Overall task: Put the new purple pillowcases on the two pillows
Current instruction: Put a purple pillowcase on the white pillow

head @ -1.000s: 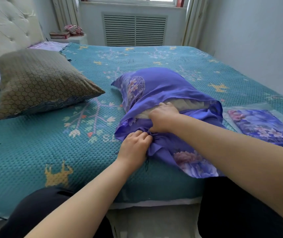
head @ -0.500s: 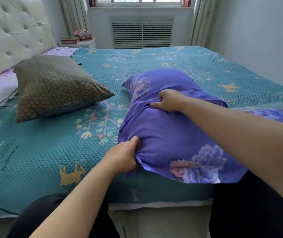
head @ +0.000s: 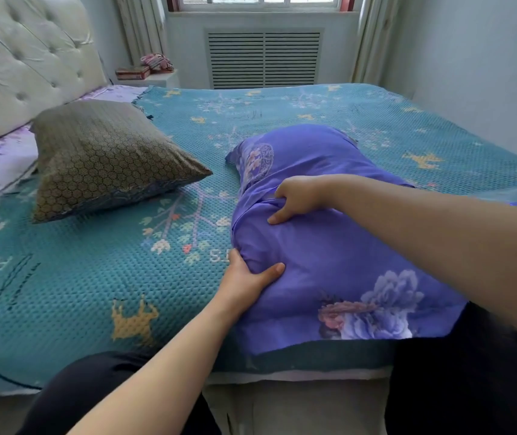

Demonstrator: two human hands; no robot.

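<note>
left hand (head: 244,277) grips the near-left corner of the purple floral satin pillowcase (head: 329,246) at frame centre; right hand (head: 298,196) pinches its upper fold.

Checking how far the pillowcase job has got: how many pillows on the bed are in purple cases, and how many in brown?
Purple pillow, gripped by the left hand and right hand: 1
Brown pillow, near the headboard: 1
Total: 2 pillows
</note>
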